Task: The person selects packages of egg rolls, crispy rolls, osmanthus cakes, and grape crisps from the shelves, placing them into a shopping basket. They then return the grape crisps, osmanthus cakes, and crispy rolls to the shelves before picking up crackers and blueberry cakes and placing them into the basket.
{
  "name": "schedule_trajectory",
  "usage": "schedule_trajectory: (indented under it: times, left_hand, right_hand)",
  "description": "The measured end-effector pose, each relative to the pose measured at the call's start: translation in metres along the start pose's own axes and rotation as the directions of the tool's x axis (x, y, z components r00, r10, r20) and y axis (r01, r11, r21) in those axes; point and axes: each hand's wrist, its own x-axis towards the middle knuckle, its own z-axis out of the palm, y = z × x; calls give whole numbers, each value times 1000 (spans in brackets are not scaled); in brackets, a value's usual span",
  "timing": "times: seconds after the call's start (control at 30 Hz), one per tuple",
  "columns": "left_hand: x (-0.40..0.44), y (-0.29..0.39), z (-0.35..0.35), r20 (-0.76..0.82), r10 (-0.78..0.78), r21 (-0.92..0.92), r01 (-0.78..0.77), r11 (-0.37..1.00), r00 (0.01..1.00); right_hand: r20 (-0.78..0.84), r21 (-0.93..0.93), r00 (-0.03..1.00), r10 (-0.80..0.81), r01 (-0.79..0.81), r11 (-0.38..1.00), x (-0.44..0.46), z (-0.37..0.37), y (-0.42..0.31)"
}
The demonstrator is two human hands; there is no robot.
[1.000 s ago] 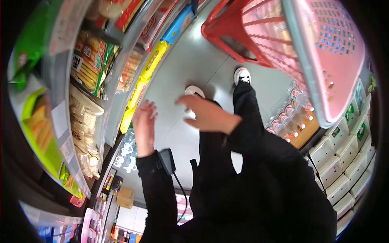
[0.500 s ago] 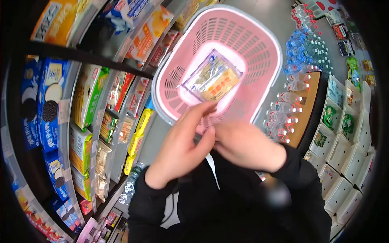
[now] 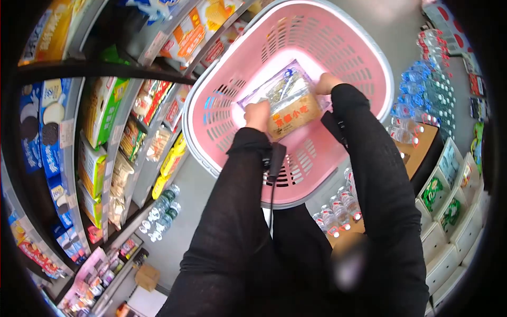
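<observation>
Inside a pink slatted basket (image 3: 311, 177) with a pale grey rim lies a flat snack packet (image 3: 296, 113). Its edge is purple, its upper part is clear, and a brown panel below bears orange characters. My left hand (image 3: 257, 114) is closed at the packet's left edge. At the right edge, my right hand (image 3: 327, 83) is also closed, with its fingertips mostly out of sight. Both arms, in black sleeves, reach down over the basket's near rim.
Shelves on the left hold blue cookie boxes (image 3: 53, 127), green-and-white packs (image 3: 108, 111) and yellow packs (image 3: 170, 165). Rows of water bottles (image 3: 417, 95) stand on the right, near white bins (image 3: 443, 238). Several bottles (image 3: 162, 211) stand on the floor at lower left.
My hands were together in front of the basket's near rim; now they are apart inside it, one on each side of the packet. The basket appears larger and nearer.
</observation>
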Motion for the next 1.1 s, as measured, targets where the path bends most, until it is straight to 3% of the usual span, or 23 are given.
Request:
schedule_trajectory:
  times: [0.03, 0.07, 0.13, 0.2, 0.33, 0.47, 0.53, 0.67, 0.77, 0.87, 0.93, 1.0, 1.07, 1.1]
  left_hand:
    - [4, -13, 9, -57, -86, 31, 88, 996, 995]
    - [-37, 20, 8, -142, -178, 8, 181, 984, 974]
    - [-48, 23, 9, -157, -134, 147, 157, 977, 979]
    - [-60, 28, 14, -275, -280, -66, 272, 960, 920]
    - [-54, 8, 16, -214, -281, -57, 275, 960, 936]
    - [-39, -18, 20, -160, -301, -59, 295, 954, 940]
    - [-4, -63, 35, -8, -256, -296, 243, 924, 967]
    - [-29, -33, 26, -29, -304, -295, 282, 913, 952]
    - [-48, -9, 18, -140, -286, -197, 257, 946, 948]
    - [-42, -10, 26, -49, -84, -370, 60, 927, 995]
    - [-54, 5, 18, 13, -73, -439, 72, 896, 997]
    - [-68, 23, 9, 69, -62, -505, 89, 858, 996]
    - [-83, 43, -2, 70, 49, -597, 3, 802, 996]
    - [-113, 64, -27, 99, 135, -627, -44, 778, 986]
  right_hand:
    - [140, 12, 988, 58, -61, 998, 1, 0, 1]
    - [160, -4, 986, 48, -48, 999, 5, 4, 4]
    - [88, -24, 996, 25, -22, 999, 13, 11, 13]
    - [122, 36, 992, 28, -33, 999, 24, 20, 21]
    - [88, 350, 991, 102, -127, 928, 4, 19, 12]
    - [122, 382, 986, 118, -156, 911, 17, 21, 28]
    - [132, 401, 986, 104, -149, 904, 10, 13, 26]
    - [153, 465, 986, 67, -131, 876, -16, -5, 9]
    - [76, 429, 996, 41, -70, 900, -37, -19, -2]
    - [-2, 411, 1000, 5, -4, 911, -42, -36, 10]
    - [-31, 455, 999, -28, 40, 890, -69, -52, 5]
    - [-120, 483, 981, -153, 192, 854, -90, -66, 2]
    - [-361, 369, 912, -194, 331, 869, -117, -74, -6]
    - [-418, 196, 869, -265, 370, 908, -130, -84, -7]
